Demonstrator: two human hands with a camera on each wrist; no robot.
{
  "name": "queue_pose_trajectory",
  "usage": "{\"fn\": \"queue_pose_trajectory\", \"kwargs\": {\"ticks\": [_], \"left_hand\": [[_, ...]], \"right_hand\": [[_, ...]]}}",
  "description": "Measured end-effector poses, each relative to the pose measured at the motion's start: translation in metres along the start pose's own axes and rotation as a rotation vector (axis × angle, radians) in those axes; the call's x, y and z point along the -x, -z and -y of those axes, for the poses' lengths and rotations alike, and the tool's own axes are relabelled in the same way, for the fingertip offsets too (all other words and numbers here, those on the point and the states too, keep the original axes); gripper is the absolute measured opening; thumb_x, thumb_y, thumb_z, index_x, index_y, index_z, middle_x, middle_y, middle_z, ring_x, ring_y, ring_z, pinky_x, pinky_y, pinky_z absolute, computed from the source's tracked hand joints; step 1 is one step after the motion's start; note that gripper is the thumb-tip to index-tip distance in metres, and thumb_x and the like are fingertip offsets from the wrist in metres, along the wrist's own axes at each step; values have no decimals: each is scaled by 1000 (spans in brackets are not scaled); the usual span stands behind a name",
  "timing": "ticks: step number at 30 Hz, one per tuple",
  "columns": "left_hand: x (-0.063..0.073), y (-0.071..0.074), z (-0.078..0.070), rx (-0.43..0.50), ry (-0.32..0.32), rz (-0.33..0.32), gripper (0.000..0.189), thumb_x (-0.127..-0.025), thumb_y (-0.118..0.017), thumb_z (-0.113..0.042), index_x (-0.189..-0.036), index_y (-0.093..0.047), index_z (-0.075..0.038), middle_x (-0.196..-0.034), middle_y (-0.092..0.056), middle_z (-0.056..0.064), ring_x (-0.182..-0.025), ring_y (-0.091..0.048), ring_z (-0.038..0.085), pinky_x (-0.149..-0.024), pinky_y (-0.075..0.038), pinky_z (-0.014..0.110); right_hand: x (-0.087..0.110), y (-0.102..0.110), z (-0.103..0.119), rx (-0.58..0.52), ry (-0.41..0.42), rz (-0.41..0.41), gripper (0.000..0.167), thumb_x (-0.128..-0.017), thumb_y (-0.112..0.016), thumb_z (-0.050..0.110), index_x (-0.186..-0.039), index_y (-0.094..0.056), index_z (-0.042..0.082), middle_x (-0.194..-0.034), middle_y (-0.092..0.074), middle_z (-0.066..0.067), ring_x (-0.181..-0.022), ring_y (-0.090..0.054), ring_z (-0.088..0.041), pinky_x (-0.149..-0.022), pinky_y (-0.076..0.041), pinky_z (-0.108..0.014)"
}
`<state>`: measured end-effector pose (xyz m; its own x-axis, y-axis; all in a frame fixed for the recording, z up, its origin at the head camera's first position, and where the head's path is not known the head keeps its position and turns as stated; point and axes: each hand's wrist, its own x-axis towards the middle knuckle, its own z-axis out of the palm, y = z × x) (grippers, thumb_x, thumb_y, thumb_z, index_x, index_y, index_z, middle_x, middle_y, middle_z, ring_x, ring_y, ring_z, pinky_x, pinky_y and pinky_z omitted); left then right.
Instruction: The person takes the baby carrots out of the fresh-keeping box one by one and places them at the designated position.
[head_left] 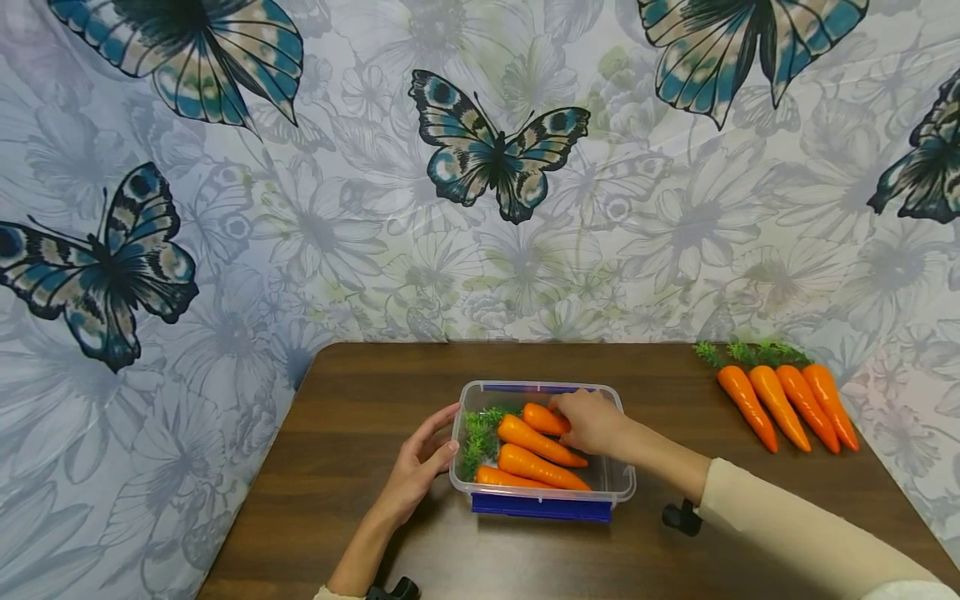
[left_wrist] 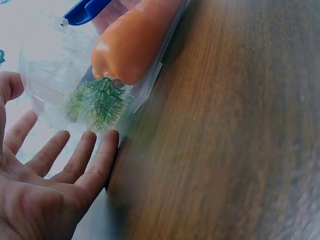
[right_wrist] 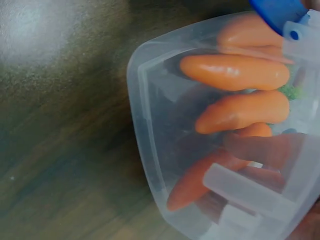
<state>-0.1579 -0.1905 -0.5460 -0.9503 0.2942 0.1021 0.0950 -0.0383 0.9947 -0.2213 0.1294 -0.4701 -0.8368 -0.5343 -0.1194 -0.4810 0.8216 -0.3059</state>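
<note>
A clear plastic box (head_left: 626, 483) with blue latches stands on the table, holding several orange carrots (head_left: 528, 461) with green tops (head_left: 480, 437) toward its left end. My right hand (head_left: 596, 423) reaches in over the right rim, fingers curled on the farthest carrot (head_left: 546, 419). Through the box wall in the right wrist view, the fingers (right_wrist: 265, 149) lie across this carrot (right_wrist: 192, 187); part of the hand is hidden. My left hand (head_left: 412, 467) rests at the box's left end. In the left wrist view its spread fingers (left_wrist: 97, 167) touch the wall beside the leafy top (left_wrist: 100, 102).
Several more carrots (head_left: 780, 408) lie in a row at the right of the brown wooden table (head_left: 375, 392), tops toward the back. Behind the table hangs a butterfly-patterned cloth (head_left: 487, 275). Dark devices (head_left: 681, 517) sit at both wrists.
</note>
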Motion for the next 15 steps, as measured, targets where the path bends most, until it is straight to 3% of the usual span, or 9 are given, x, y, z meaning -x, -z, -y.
{"fn": "queue_pose_trajectory", "kwargs": {"ticks": [15], "left_hand": [[0,-1,-1,5,10,-5,59,-110,-61,-14,-165,-43,-18,-169,-41,19,-139,-60,43,-97,-63,37]], "right_hand": [[2,-2,-2,20,-11,-40,41,-86,-89,12,-124,-74,8,-98,-77,-6,-82,-67,-21,-76,-60,-44]]}}
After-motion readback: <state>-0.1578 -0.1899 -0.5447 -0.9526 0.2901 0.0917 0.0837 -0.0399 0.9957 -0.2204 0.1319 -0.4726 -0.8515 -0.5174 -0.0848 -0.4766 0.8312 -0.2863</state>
